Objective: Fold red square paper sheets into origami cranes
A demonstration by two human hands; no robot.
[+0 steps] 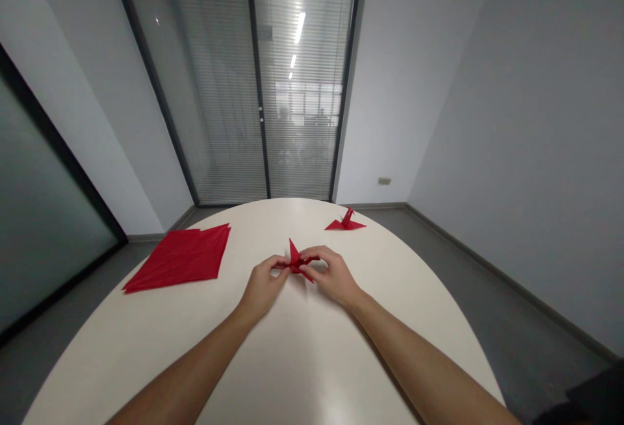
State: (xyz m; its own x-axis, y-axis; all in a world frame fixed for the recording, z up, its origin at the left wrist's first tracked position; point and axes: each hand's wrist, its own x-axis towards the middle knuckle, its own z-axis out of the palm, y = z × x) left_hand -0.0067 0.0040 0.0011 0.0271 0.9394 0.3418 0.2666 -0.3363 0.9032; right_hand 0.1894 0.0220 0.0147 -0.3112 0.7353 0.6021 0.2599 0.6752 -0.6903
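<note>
A small, partly folded red paper figure [295,259] is held just above the white round table [292,360], with a point sticking up. My left hand [263,285] pinches its left side with closed fingers. My right hand [331,275] pinches its right side, fingers curled round the paper. Both forearms reach in from the bottom of the view.
A stack of flat red paper sheets [182,256] lies at the table's left. A finished red paper crane [346,221] stands at the far right of the table. Beyond are glass doors with blinds [258,80], grey walls and grey floor.
</note>
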